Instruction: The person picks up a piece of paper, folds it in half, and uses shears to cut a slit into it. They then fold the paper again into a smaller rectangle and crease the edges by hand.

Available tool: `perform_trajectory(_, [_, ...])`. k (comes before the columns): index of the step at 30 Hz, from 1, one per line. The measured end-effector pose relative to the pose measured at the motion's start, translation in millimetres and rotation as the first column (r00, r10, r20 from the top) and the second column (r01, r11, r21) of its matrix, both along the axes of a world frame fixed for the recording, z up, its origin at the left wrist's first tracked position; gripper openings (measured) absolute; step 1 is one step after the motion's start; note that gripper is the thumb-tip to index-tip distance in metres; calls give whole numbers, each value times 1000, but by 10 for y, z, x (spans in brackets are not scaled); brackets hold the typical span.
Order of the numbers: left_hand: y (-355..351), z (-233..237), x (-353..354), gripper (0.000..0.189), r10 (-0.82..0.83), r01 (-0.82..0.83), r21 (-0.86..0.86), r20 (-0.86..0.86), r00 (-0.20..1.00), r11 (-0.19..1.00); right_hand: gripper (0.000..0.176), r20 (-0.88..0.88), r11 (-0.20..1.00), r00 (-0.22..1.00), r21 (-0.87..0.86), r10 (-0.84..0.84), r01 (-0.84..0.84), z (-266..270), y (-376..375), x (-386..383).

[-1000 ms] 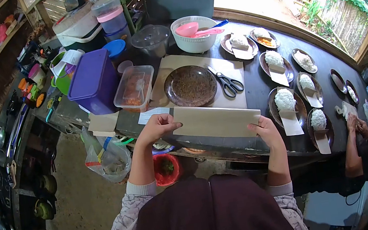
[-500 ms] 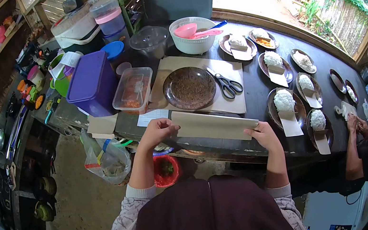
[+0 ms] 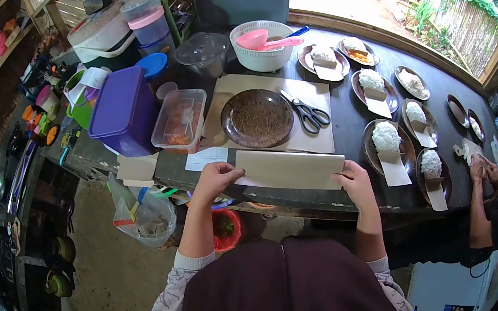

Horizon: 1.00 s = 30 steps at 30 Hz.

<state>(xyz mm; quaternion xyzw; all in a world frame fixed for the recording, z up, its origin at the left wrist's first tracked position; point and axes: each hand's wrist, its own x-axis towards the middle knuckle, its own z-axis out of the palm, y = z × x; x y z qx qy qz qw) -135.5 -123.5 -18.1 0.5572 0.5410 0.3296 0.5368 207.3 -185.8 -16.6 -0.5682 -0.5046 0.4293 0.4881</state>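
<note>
A long folded strip of brown paper (image 3: 293, 169) stretches between my two hands at the table's front edge. My left hand (image 3: 219, 178) pinches its left end, and my right hand (image 3: 353, 179) grips the right end between thumb and fingers. Just beyond the strip, an empty dark brown plate (image 3: 257, 119) rests on flat sheets of brown paper (image 3: 223, 97). Black-handled scissors (image 3: 309, 114) lie on the sheets, right of the plate. A small white paper (image 3: 206, 157) is near my left hand.
Brown plates with rice mounds and folded paper strips (image 3: 385, 137) fill the right side. A clear tub of orange food (image 3: 179, 119), a purple container (image 3: 120, 113) and a white basket with pink ladle (image 3: 269, 54) stand behind. Another person's hands (image 3: 484, 169) hold a cloth at far right.
The paper strip's top edge has shifted slightly, with the strip turned a little flatter. Both hands still grip its ends. The other person's hands moved slightly.
</note>
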Motion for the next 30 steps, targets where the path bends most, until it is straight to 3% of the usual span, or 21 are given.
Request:
perform_trajectory(3, [-4, 17, 3, 24, 6, -6, -34, -4, 1000, 999, 41, 126, 994, 991, -92, -47, 59, 134, -35, -43])
perform_trajectory(13, [-30, -30, 29, 23, 11, -11, -1, -26, 1000, 1000, 37, -7, 996, 999, -85, -39, 38, 32, -11, -9])
perform_trajectory(15, [-61, -8, 60, 22, 30, -28, 72, -27, 999, 997, 35, -16, 996, 999, -85, -30, 29, 7, -20, -1])
perform_trajectory(17, [-65, 19, 62, 22, 23, -21, 52, -40, 999, 998, 35, -100, 1000, 995, -3, -20, 20, -77, -16, 15])
perform_trajectory(19, [-61, 20, 61, 22, 17, -15, 33, -53, 998, 999, 36, -72, 999, 997, -15, -30, 29, -45, -25, 4])
perform_trajectory(25, [-20, -119, 69, 24, 34, 6, 203, -194, 980, 979, 46, 24, 997, 997, -16, -77, 77, -69, -48, 0])
perform_trajectory(27, [-44, -47, 120, 27, 61, 29, 261, -327, 943, 965, 50, 83, 996, 993, -25, -85, 87, -62, -34, 7])
perform_trajectory(28, [-65, 28, 141, 27, 62, 27, 261, -327, 943, 965, 51, 141, 997, 987, -18, -77, 80, -82, -12, 27])
perform_trajectory(30, [-103, 198, 184, 35, 63, 33, 188, -485, 872, 982, 52, 198, 997, 978, -10, -67, 71, -73, -4, 21])
